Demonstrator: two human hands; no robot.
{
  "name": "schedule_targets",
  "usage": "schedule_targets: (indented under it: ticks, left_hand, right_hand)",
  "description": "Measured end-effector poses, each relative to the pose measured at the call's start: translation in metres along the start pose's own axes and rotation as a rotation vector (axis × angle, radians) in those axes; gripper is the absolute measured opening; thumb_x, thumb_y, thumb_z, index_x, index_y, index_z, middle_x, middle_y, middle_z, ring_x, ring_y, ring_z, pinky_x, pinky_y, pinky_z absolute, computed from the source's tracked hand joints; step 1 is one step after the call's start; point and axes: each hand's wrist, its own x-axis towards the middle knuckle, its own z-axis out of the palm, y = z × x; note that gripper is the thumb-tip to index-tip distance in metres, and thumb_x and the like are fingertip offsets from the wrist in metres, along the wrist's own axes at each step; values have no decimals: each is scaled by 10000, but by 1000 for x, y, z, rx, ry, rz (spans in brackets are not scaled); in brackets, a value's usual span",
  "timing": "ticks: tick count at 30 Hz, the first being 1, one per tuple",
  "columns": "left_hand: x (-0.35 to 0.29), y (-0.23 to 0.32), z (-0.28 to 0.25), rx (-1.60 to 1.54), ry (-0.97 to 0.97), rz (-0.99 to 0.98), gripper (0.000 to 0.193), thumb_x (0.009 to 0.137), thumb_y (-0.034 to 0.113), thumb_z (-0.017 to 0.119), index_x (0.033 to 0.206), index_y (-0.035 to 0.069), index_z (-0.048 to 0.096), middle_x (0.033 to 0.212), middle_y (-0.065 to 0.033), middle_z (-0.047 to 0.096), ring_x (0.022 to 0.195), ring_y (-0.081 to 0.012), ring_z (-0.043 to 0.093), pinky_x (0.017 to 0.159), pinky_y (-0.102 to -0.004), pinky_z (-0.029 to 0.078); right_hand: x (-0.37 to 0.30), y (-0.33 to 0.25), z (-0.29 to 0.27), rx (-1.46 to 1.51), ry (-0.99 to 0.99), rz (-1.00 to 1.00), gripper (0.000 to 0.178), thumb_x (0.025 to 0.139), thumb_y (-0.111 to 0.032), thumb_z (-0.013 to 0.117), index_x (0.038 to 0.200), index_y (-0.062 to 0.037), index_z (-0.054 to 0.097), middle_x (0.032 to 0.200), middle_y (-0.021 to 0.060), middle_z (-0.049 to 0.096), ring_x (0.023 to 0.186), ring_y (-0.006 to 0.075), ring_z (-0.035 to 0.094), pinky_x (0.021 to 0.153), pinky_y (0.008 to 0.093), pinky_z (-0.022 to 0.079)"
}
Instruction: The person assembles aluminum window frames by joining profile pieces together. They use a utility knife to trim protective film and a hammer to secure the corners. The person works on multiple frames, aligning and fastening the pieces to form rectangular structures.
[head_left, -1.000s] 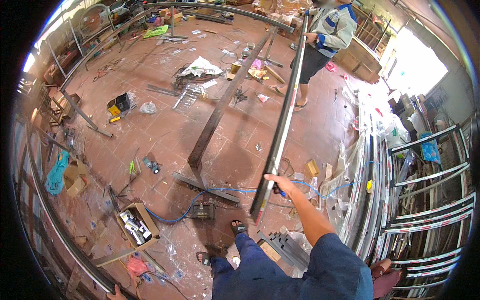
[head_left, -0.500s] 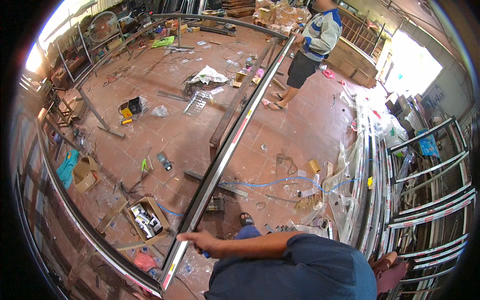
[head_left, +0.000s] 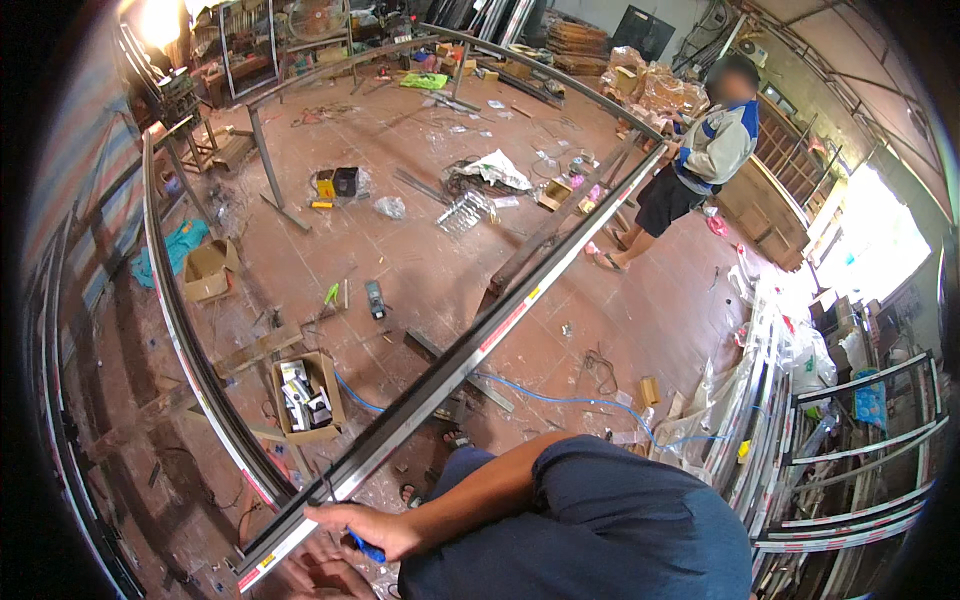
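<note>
A long metal frame bar (head_left: 490, 335), black with a silver face and coloured label tape, runs diagonally to the near corner. My right hand (head_left: 375, 530) is beside that corner, closed round a blue-handled tool (head_left: 366, 547) whose kind I cannot make out; its fingertips reach the bar's edge. A thin dark rod shows just past them, perhaps part of the tool. Below, at the lower edge, my left hand (head_left: 325, 577) is near the bar's end, blurred and partly cut off. A second bar (head_left: 205, 365) meets the corner from the left.
Across the floor, a person (head_left: 710, 150) in a grey and blue jacket stands at the bar's far end. An open carton (head_left: 305, 395) sits inside the frame. A blue hose (head_left: 560, 400) crosses under the bar. Stacked metal frames (head_left: 850, 450) lie at right.
The view has shifted, bringing more of the left side in. My right hand has moved down the bar to the near corner, and more of my left hand shows.
</note>
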Motion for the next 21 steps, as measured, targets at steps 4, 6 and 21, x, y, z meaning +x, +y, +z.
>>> schedule_targets:
  ticks: [4, 6, 21]
  left_hand:
    - [52, 25, 42, -127, 588, -196, 767, 886, 749, 611, 1212, 57, 673, 1155, -164, 684, 1072, -369, 644, 907, -540, 523]
    - [68, 19, 50, -14, 575, -180, 732, 880, 712, 648, 1217, 63, 675, 1165, -165, 683, 1073, -356, 644, 905, -524, 527]
    - [39, -17, 70, -272, 937, 26, 634, 964, 658, 547, 1050, 31, 597, 934, -209, 691, 904, -407, 706, 853, -517, 588]
  right_hand:
    - [24, 26, -10, -11, 187, 112, 530, 928, -699, 615, 1221, -264, 696, 982, -61, 706, 576, 46, 438, 491, 233, 325]
    - [12, 4, -12, -75, 208, 194, 544, 913, -722, 617, 1212, -274, 692, 965, -31, 723, 551, 71, 425, 480, 246, 319]
    - [-51, -276, -58, -973, 113, -210, 365, 1036, -344, 569, 1138, -14, 688, 902, 67, 735, 534, 72, 538, 488, 226, 412]
